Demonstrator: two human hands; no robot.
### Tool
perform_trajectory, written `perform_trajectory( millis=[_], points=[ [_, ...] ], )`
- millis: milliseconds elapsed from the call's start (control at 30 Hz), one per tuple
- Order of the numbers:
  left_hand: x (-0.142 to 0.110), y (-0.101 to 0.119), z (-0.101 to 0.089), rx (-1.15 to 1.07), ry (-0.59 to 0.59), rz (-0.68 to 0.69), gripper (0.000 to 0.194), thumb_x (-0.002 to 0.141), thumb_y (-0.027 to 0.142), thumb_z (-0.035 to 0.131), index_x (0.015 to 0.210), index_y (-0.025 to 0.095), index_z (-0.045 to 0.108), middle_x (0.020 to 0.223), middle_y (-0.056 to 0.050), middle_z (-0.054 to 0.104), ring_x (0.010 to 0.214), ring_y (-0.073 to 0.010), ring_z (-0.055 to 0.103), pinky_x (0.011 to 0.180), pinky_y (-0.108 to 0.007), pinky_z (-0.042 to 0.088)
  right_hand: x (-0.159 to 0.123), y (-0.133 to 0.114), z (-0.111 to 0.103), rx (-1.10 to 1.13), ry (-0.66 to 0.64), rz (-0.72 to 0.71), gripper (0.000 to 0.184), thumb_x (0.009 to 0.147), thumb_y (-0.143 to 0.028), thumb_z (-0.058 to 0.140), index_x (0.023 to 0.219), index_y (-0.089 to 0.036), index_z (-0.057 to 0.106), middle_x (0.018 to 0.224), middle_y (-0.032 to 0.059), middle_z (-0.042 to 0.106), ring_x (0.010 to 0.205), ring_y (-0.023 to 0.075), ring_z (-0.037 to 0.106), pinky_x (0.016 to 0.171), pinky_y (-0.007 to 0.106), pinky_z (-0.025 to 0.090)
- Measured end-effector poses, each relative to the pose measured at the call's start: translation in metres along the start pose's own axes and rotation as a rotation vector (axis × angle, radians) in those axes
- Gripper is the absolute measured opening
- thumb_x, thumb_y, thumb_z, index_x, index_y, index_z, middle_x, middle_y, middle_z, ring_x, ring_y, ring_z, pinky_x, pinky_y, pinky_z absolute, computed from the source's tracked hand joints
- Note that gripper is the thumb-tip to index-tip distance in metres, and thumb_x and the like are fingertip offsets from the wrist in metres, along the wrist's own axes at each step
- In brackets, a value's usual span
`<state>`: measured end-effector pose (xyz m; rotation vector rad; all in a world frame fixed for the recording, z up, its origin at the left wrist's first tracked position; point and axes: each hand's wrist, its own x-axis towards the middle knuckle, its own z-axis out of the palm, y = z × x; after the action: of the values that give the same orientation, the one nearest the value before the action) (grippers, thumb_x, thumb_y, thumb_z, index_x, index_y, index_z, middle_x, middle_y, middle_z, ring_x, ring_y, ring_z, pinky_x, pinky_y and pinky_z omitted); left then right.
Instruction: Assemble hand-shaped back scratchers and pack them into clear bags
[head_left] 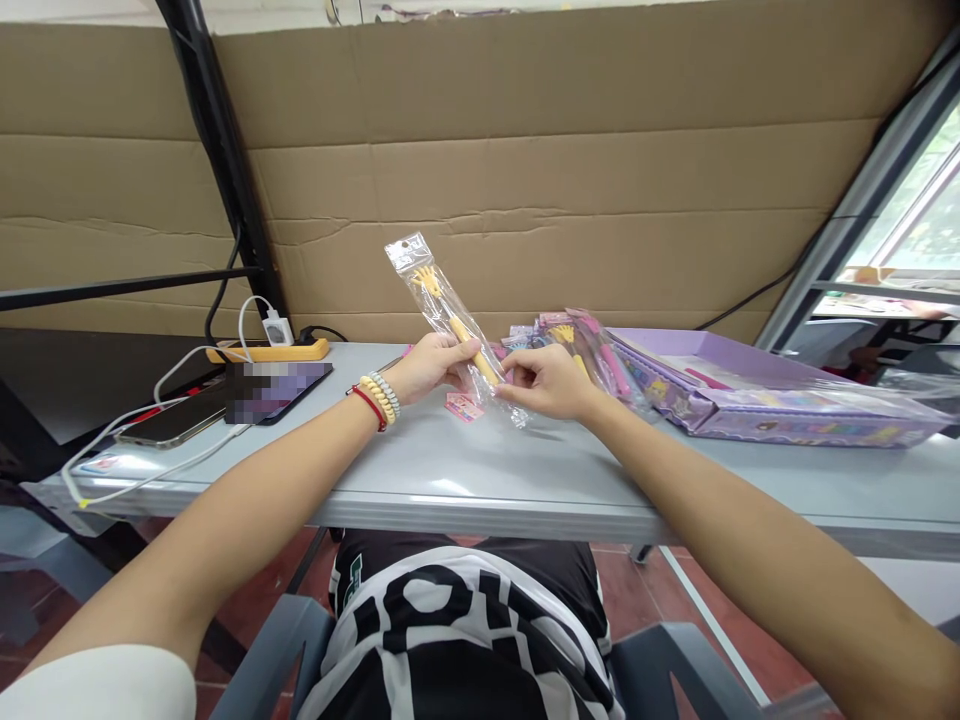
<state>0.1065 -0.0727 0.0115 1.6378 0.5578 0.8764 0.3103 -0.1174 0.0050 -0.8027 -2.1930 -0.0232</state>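
Note:
A yellow stick with a small hand-shaped end (pixel 427 280) lies inside a long clear plastic bag (pixel 409 252), tilted above the table. My left hand (pixel 431 372) is closed around the middle of the bag, thumb on top. The fingers of my right hand (pixel 551 382) pinch the bag near its lower end. Beneath the bag, a small pink printed card (pixel 465 406) rests on the table. Several bagged sticks (pixel 611 360), some pink and some yellow, are piled just behind and beside my right hand, which partly hides them.
A shallow purple printed box (pixel 787 430) stands on the grey table (pixel 480 480) at the right. On the left are two phones (pixel 176 418), white cables and a yellow power strip (pixel 270 352). Cardboard (pixel 525 170) walls off the back, beside a black metal post (pixel 225 150).

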Motion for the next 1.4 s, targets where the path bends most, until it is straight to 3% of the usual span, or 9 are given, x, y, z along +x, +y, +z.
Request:
perform_trajectory(
  millis=[200,500,667,933,1133,1333,1400],
  points=[
    [-0.001,0.0004,0.002,0.0,-0.041,-0.037,0.04,0.071,0.048,0.073,0.079,0.01,0.062,0.072,-0.008,0.068,0.058,-0.0154,0.062,0.057,-0.03,0.051,0.0004,-0.0022,0.0002,-0.045,0.021,0.017,0.033,0.072,-0.047,0.069,0.07,-0.015,0.063,0.044,-0.0039,0.047,0.042,0.0067,0.038,0.047,0.021,0.03],
    [-0.004,0.0019,0.003,0.051,-0.132,0.011,0.036,0.07,0.038,0.075,0.09,0.013,0.058,0.08,-0.005,0.067,0.066,-0.0131,0.062,0.059,-0.026,0.049,0.0,0.0004,0.001,-0.073,-0.001,0.076,0.028,0.074,-0.043,0.067,0.072,-0.015,0.065,0.044,-0.0048,0.045,0.043,0.0069,0.036,0.05,0.023,0.03],
    [-0.0026,0.0017,0.0045,0.069,-0.016,0.052,0.035,0.069,0.035,0.075,0.09,0.013,0.057,0.078,-0.003,0.063,0.065,-0.012,0.06,0.058,-0.026,0.049,0.0011,0.0013,0.0012,-0.038,-0.038,0.074,0.026,0.074,-0.041,0.066,0.071,-0.015,0.062,0.046,-0.0045,0.046,0.043,0.007,0.037,0.05,0.023,0.03],
    [-0.0006,0.0067,0.0048,0.108,0.184,0.091,0.023,0.07,0.029,0.069,0.08,0.012,0.058,0.07,-0.003,0.061,0.056,-0.0097,0.054,0.053,-0.025,0.047,0.0009,-0.0009,-0.0023,0.007,0.051,0.059,0.041,0.076,-0.048,0.067,0.098,-0.013,0.059,0.056,-0.0042,0.048,0.05,0.0084,0.039,0.053,0.023,0.033],
    [0.0015,0.007,0.0025,0.085,0.308,0.094,0.025,0.067,0.029,0.071,0.077,0.015,0.054,0.062,0.002,0.056,0.049,-0.0088,0.051,0.048,-0.024,0.045,0.0023,-0.0009,-0.0036,0.037,-0.085,-0.061,0.054,0.062,-0.052,0.079,0.098,-0.015,0.064,0.076,0.0032,0.056,0.064,0.0124,0.047,0.057,0.024,0.037],
    [0.0023,0.005,0.0016,0.108,0.296,0.082,0.027,0.067,0.031,0.072,0.079,0.015,0.054,0.064,0.001,0.058,0.05,-0.0092,0.053,0.049,-0.024,0.045,0.0015,0.0052,0.0001,-0.033,-0.089,-0.088,0.014,0.077,-0.029,0.067,0.085,-0.018,0.07,0.077,0.0042,0.055,0.065,0.0124,0.047,0.057,0.024,0.038],
    [0.0019,0.0051,0.0021,0.13,0.29,0.081,0.026,0.067,0.03,0.072,0.077,0.015,0.053,0.064,0.0,0.058,0.05,-0.009,0.052,0.05,-0.024,0.045,0.0013,0.0063,0.0004,-0.025,-0.079,-0.094,0.014,0.082,-0.028,0.062,0.081,-0.018,0.071,0.075,0.0042,0.055,0.065,0.0122,0.048,0.058,0.024,0.038]
  ],
)
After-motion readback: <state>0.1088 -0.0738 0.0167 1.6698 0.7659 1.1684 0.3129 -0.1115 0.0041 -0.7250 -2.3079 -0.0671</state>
